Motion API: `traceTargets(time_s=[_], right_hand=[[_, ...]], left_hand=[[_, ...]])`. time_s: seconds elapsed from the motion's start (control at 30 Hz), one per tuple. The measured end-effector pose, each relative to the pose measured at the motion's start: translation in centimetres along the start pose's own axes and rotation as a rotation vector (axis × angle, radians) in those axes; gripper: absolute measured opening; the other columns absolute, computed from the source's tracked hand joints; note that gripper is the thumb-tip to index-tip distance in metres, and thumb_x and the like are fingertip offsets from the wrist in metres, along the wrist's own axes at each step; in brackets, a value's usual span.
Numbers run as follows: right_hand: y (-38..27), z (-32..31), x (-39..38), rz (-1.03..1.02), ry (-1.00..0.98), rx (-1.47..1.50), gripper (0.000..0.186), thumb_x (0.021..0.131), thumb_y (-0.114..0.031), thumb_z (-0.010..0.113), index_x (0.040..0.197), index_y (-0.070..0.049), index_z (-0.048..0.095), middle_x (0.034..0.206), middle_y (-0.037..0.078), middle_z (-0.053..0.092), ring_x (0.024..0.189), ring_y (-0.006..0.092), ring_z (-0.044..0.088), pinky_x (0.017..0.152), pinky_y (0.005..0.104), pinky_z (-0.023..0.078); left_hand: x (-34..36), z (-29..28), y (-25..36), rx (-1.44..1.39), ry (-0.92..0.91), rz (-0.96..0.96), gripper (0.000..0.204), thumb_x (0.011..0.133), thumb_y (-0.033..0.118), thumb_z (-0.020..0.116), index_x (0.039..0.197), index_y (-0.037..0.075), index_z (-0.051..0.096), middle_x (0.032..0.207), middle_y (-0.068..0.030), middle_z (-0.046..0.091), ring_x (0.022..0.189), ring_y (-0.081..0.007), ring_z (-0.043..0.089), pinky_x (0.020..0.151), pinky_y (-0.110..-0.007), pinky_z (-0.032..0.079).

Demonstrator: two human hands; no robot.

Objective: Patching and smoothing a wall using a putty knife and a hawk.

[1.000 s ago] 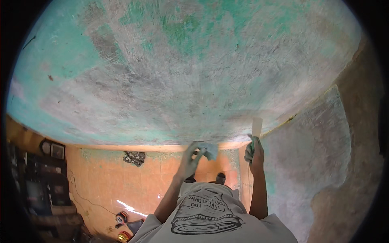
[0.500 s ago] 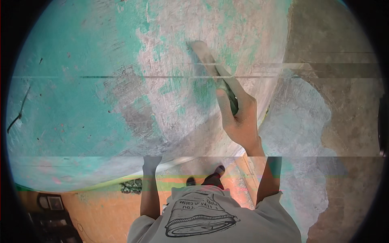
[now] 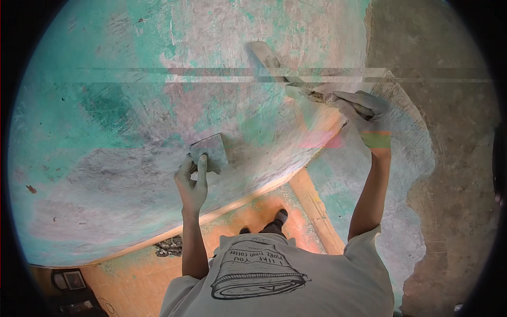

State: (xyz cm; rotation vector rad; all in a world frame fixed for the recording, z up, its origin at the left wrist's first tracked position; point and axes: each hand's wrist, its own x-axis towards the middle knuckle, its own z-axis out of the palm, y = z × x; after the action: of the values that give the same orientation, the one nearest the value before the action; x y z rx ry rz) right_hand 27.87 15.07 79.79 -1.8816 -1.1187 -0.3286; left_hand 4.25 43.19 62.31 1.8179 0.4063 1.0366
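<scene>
My left hand (image 3: 193,182) grips a small grey square plate (image 3: 210,150), thumb across its face, held close to the wall. Its exact kind I cannot make out. My right hand (image 3: 364,111) is closed round the handle of a putty knife (image 3: 264,54). The long metal blade points up and left, lying near or against the wall (image 3: 153,121). That wall carries worn turquoise paint, with pale and grey patches where the coat is thin or covered. Torn picture bands break up the knife and the right wrist.
To the right is bare brown-grey wall (image 3: 449,132) beside a pale, jagged-edged patch (image 3: 391,211). Below lies an orange floor (image 3: 137,285), with a dark crumpled heap (image 3: 169,246) by the wall's foot. A framed picture (image 3: 74,280) on dark furniture stands lower left.
My left hand has risen, bringing the grey plate into sight. My right hand has shifted right and slightly up, still holding the putty knife. The view has moved a little along the wall.
</scene>
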Motion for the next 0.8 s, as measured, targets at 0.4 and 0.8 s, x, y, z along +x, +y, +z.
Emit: traceTargets(time_s=[0.4, 0.8], right_hand=[[0.4, -0.5, 1.8, -0.155, -0.048, -0.045, 0.019, 0.086, -0.005, 0.08, 0.104, -0.007, 0.083, 0.076, 0.004, 0.071, 0.057, 0.0096, 0.054, 0.051, 0.028, 0.038], [-2.0, -1.1, 2.1, -0.35, -0.046, -0.23, 0.018, 0.086, -0.009, 0.081, 0.104, -0.01, 0.082, 0.072, 0.006, 0.067, 0.056, 0.0164, 0.059, 0.052, 0.0338, 0.044]], left_hand=[[-0.3, 1.3, 0.1, 0.012, 0.097, 0.012, 0.023, 0.107, 0.019, 0.064, 0.1, -0.002, 0.068, 0.08, -0.0026, 0.069, 0.073, -0.006, 0.057, 0.068, -0.027, 0.045], [-0.1, 2.3, 0.4, -0.045, 0.134, 0.007, 0.023, 0.108, 0.02, 0.063, 0.098, 0.0, 0.067, 0.077, 0.0, 0.065, 0.07, -0.0053, 0.053, 0.064, -0.027, 0.042]])
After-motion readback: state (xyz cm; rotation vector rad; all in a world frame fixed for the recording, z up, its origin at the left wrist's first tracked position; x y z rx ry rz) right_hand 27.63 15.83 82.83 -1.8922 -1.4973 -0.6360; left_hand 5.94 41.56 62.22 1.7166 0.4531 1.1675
